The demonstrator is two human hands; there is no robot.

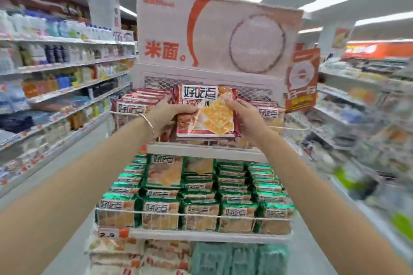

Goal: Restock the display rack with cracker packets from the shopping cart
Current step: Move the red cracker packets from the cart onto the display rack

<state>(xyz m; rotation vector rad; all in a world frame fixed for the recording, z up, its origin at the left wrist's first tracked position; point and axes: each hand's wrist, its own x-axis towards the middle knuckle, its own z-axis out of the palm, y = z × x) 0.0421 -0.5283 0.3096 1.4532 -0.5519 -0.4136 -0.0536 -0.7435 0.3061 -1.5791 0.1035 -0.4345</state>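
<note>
A red cracker packet (205, 111) with yellow crackers printed on it is held upright in front of the top tier of the white display rack (207, 149). My left hand (166, 116) grips its left edge and my right hand (243, 116) grips its right edge. More red packets (136, 101) lie on the top tier to either side and behind it. Green packets (199, 194) fill the tier below. The shopping cart is not in view.
A big white and orange sign (214, 33) tops the rack, with an orange tag (301, 80) hanging at its right. Pale and teal packets (156, 254) fill the bottom tier. Store shelves (58, 73) line the left aisle, and blurred shelves (362, 118) the right.
</note>
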